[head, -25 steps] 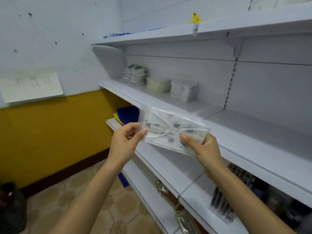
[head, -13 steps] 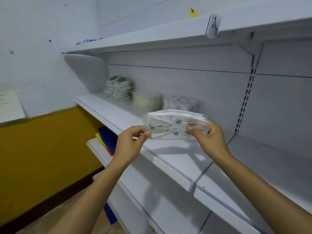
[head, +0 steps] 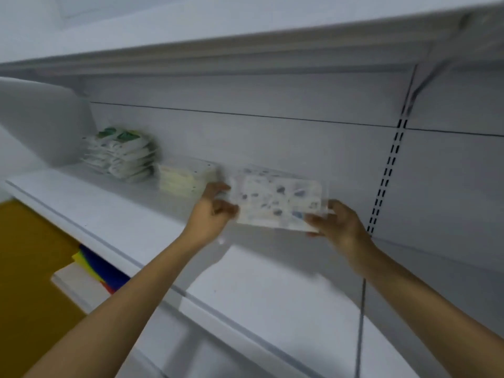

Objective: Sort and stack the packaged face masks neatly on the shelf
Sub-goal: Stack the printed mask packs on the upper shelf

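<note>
Shelf has a green stack and cream stack done; my left hand and right hand pinch one mask pack, not placed yet.

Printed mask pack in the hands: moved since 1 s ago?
Yes. The printed mask pack went from out in front of the shelf to deep over it, just right of the cream stack.

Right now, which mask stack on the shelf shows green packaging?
The leftmost stack, against the end panel. The cream stack beside it and the blue-printed pack being held show no green.
</note>
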Demonstrator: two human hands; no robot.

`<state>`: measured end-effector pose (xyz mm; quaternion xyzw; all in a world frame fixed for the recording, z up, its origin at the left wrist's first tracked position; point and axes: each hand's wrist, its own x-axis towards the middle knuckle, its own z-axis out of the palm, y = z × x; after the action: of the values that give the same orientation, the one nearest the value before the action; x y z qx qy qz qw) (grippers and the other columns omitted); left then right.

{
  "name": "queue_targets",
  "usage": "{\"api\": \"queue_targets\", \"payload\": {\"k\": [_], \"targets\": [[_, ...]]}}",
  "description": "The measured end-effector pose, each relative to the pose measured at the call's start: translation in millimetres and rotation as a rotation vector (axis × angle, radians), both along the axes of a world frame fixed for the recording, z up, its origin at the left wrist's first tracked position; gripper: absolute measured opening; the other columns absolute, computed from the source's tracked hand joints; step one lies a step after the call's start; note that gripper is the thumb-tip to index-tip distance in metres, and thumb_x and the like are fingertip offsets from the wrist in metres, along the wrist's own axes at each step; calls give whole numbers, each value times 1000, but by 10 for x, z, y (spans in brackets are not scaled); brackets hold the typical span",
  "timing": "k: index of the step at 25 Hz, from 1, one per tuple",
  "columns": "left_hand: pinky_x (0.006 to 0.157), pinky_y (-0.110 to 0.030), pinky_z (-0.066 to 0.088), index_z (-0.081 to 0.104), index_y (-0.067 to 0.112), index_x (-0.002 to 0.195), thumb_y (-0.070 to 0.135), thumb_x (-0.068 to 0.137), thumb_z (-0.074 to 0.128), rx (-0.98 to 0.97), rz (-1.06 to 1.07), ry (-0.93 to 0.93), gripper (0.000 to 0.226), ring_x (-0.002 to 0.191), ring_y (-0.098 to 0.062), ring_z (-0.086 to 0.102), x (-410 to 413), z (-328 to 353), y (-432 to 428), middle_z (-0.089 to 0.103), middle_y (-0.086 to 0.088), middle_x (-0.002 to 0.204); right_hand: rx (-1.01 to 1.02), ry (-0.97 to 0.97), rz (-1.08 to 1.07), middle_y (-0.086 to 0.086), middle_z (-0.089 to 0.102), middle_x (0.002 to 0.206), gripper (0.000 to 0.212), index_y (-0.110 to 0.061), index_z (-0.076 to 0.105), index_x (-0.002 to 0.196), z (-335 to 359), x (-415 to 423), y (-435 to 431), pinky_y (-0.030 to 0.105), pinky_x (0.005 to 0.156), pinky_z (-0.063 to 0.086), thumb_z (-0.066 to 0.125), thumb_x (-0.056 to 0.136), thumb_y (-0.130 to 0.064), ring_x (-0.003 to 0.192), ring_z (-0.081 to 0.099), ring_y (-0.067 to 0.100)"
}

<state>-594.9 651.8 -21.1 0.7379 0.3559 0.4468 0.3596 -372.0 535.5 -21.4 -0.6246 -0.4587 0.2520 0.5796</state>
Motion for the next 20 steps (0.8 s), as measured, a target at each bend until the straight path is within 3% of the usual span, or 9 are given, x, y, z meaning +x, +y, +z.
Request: {"api": "queue_targets", "payload": {"k": [1, 3, 6, 9, 11, 14, 17, 20], "targets": [[60, -5, 41, 51, 15, 103, -6, 88, 58, 23, -11, -55, 27, 62, -6, 57, 22, 120, 189, 58, -7, 72, 42, 113, -57, 6, 62, 92, 29, -9, 51, 104, 112, -81, 172, 18, 52, 55, 71, 83, -6, 71, 62, 10], [60, -4, 39, 59, 20, 94, -2, 90, 56, 90, -32, -15, 23, 62, 5, 58, 54, 269, 608, 63, -1, 77, 59, 163, -196, 2, 61, 94, 36, -15, 47, 111, 279, -216, 524, 16, 49, 53, 70, 84, -8, 71, 62, 13], [70, -8, 42, 68, 26, 96, 29, 91, 63, 181, -152, 135, 8, 82, 6, 62, 77, 315, 1265, 69, 10, 94, -26, 188, -368, 8, 65, 90, 30, -12, 53, 112, 405, -319, 1001, 18, 43, 47, 67, 85, -14, 53, 56, 9], [68, -3, 41, 68, 30, 106, 51, 79, 69, 223, -222, 248, 34, 86, 3, 61, 155, 215, 1687, 67, 17, 98, -210, 121, -434, 8, 67, 71, 31, 1, 61, 111, 410, -316, 1254, 20, 47, 36, 64, 87, -19, 44, 49, 9], [68, -3, 40, 68, 29, 108, 51, 78, 71, 246, -240, 269, 38, 85, -1, 61, 254, 116, 1862, 67, 13, 99, -253, 60, -471, 9, 65, 84, 45, -3, 57, 116, 369, -327, 1326, 21, 47, 38, 71, 84, -32, 55, 53, 12], [70, -7, 39, 69, 27, 106, 50, 77, 71, 313, -263, 252, 37, 83, -4, 59, 373, -28, 2030, 66, 10, 97, -261, -189, -537, 5, 54, 109, 76, -13, 45, 130, 229, -323, 1348, 24, 73, 42, 79, 70, -44, 91, 56, 18], [88, -21, 36, 70, 31, 101, 59, 72, 70, 355, -272, 222, 41, 102, -5, 51, 403, -128, 2132, 54, 12, 107, -195, -386, -580, 3, 50, 118, 81, -16, 43, 137, 61, -323, 1359, 24, 79, 39, 81, 70, -39, 99, 52, 15], [95, -18, 29, 69, 28, 103, 49, 74, 76, 308, -317, 163, 36, 120, -7, 45, 409, -184, 2174, 50, 7, 123, -98, -426, -598, 1, 51, 126, 72, -16, 48, 134, -61, -382, 1387, 23, 86, 40, 79, 73, -37, 108, 52, 15]]}}
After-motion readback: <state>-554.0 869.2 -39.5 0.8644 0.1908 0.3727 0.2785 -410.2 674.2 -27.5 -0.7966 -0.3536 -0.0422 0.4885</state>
